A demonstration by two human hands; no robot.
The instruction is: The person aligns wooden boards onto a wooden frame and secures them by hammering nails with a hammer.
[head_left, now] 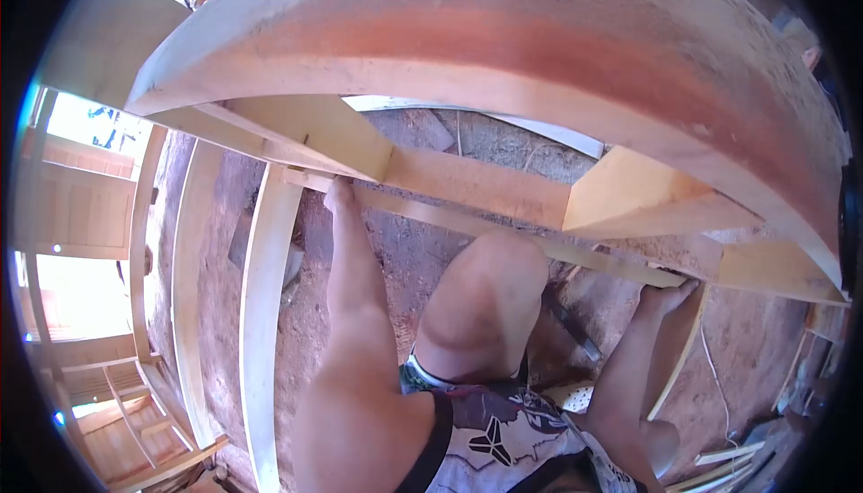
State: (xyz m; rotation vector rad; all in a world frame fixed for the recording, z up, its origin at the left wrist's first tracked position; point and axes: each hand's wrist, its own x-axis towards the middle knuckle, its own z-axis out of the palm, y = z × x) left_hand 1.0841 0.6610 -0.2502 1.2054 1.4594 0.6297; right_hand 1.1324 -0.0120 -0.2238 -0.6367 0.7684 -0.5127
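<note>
A long thin wooden rail (476, 226) runs across in front of my raised knee, beneath a large wooden frame. My left hand (340, 195) grips it close to its left end, next to an upright board (267, 313); the fingertips are hidden behind the wood. At the rail's right end, my right hand (670, 296) is closed around the wood, beside another board (680, 358) slanting down. Over both hands arches a thick curved board (503, 62) with a reddish band. Short braces (629, 189) and a crosspiece (485, 186) join the frame underneath.
A dark elongated tool (573, 329) lies on the dirt floor (409, 250) near my knee. Further boards (193, 295) stand at the left, with wooden panels (85, 210) beyond. Wood strips (728, 466) lie at lower right, below a thin cord (715, 367).
</note>
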